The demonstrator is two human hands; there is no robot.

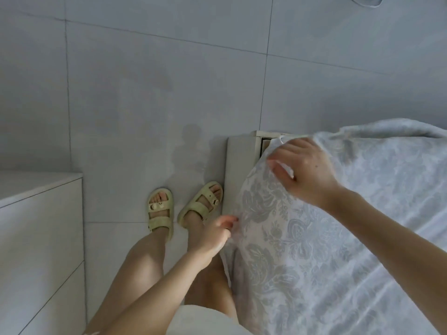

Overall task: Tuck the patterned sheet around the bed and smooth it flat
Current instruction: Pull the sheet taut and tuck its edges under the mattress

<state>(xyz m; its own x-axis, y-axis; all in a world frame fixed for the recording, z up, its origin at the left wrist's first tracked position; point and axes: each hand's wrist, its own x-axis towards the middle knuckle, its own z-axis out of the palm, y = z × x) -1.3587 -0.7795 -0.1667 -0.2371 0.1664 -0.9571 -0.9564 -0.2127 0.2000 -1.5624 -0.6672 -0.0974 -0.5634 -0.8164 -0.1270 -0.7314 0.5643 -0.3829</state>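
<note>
The patterned sheet, white with a grey floral print, covers the bed on the right and hangs over its near side. My right hand grips a lifted fold of the sheet at the bed's corner, above the white bed frame. Lower down, my left hand pinches the sheet's hanging edge at the side of the bed. The sheet is rumpled at the corner and creased further right.
I stand on a grey tiled floor in pale yellow sandals, close against the bed frame. A white cabinet with drawer lines stands at the left. A pale object shows at the top edge.
</note>
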